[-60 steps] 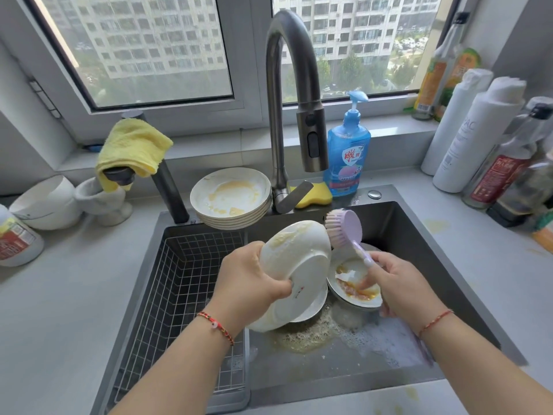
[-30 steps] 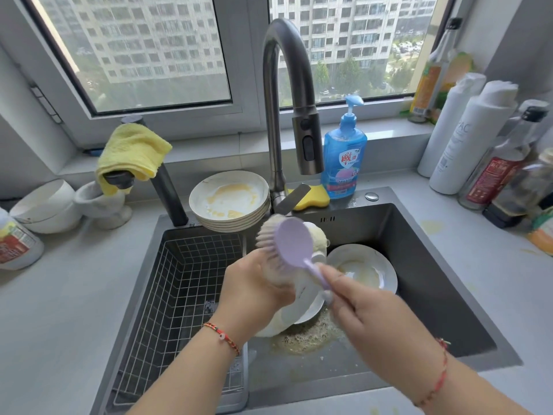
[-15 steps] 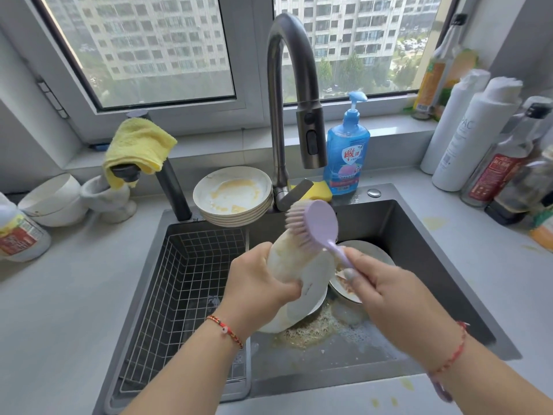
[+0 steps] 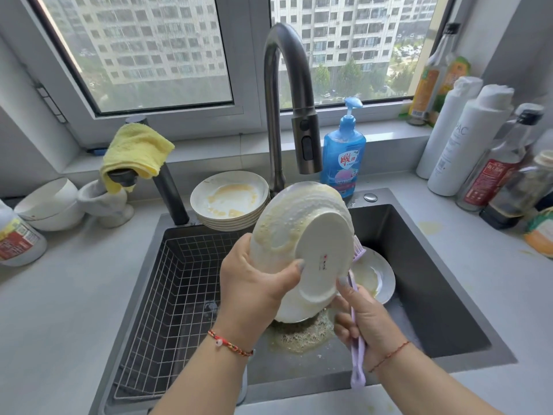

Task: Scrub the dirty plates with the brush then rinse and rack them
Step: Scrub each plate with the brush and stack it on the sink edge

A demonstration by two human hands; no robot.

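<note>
The left hand [image 4: 254, 283] holds a plate [image 4: 302, 244] up over the sink [image 4: 434, 265], tilted so its underside faces the camera. The thumb lies across the foot ring and the fingers go round the far rim, out of sight; this grip leaves the eating side free for the brush and probably lets suds drip into the basin and not onto the table [image 4: 59, 310]. Yellowish foam coats the plate's upper rim and back, so I judge scrubbing is under way and rinsing has not begun; no water shows at the faucet [image 4: 287, 94].

The right hand [image 4: 363, 322] is wrapped around the lilac handle of the brush [image 4: 357, 354], fingers curled, thumb along the shaft. The bristle head is mostly hidden behind the plate's right edge, with only a few bristles peeping out, so it seems to be working the front face. Whether it touches cannot be seen.

A second dirty plate [image 4: 377, 278] lies in the sink below, with foamy residue on the basin floor near it. A stack [image 4: 230, 202] of soiled plates waits on the sink's back edge, just left of the faucet, within easy reach for the next turn. The wire rack [image 4: 179, 295] fills the left basin, with no dishes visible in it, right beside the holding hand, so a rinsed plate would travel only a short way. A soap bottle [image 4: 342, 160] stands behind the faucet.
</note>
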